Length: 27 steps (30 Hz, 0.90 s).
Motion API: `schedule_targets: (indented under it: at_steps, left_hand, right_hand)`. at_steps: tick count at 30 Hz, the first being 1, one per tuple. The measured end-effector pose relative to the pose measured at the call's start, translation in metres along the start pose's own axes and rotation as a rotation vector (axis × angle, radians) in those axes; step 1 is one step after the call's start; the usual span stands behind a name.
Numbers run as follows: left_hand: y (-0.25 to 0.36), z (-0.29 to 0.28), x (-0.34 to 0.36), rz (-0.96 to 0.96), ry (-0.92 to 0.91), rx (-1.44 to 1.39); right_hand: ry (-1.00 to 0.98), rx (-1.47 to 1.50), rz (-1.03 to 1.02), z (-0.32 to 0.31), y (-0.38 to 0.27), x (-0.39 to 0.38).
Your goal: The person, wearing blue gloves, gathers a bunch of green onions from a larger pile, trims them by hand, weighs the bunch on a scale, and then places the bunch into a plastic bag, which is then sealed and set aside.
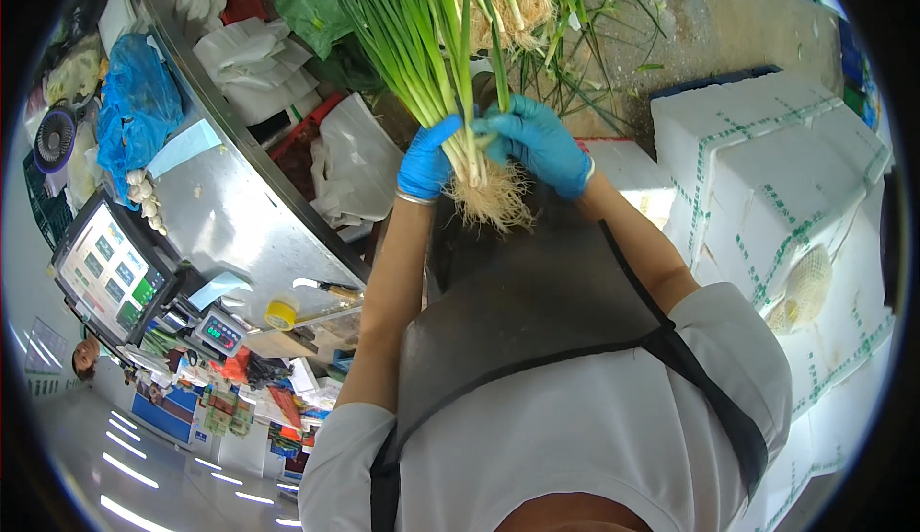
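A bunch of green onions (407,48) hangs in front of my dark apron, its long green leaves pointing away and its pale, stringy roots (491,198) toward me. My left hand (428,156), in a blue glove, wraps round the white stems just above the roots. On the right side of the bunch, my right hand (539,139), also gloved in blue, has its thumb and fingers pinched on a green onion stalk at the edge. Its fingertips are partly hidden by the stalk. Another heap of green onions (517,5) with roots lies on the floor beyond.
Loose green leaves (585,77) litter the floor at the far right. White foam boxes (757,149) are stacked to my right. A metal counter (216,211) at left carries a touch screen (113,268), a knife (326,288), yellow tape (280,314) and garlic (144,196). White plastic bags (355,163) lie beside it.
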<state>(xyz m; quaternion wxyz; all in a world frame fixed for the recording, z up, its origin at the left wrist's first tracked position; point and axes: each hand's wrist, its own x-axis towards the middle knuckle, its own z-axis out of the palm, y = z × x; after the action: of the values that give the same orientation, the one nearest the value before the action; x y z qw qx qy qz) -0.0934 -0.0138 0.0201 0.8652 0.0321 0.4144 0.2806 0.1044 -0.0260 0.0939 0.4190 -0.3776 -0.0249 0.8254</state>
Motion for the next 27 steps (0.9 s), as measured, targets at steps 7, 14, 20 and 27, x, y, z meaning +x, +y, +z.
schedule_targets:
  at_steps: [7, 14, 20, 27]
  left_hand:
    - [0.010, 0.009, -0.003, 0.047, 0.010, -0.012]
    - [0.010, 0.012, -0.005, 0.017, 0.035, 0.012]
    - [0.004, 0.010, 0.005, 0.042, 0.106, 0.187]
    - [0.002, -0.002, 0.002, -0.007, 0.169, -0.060]
  right_hand:
    - [-0.144, -0.646, -0.271, 0.006, 0.013, 0.028]
    - [0.080, 0.278, -0.161, -0.011, 0.000, 0.012]
    - [0.247, -0.439, 0.031, -0.010, -0.003, 0.064]
    - [0.146, -0.107, -0.021, -0.039, -0.021, 0.037]
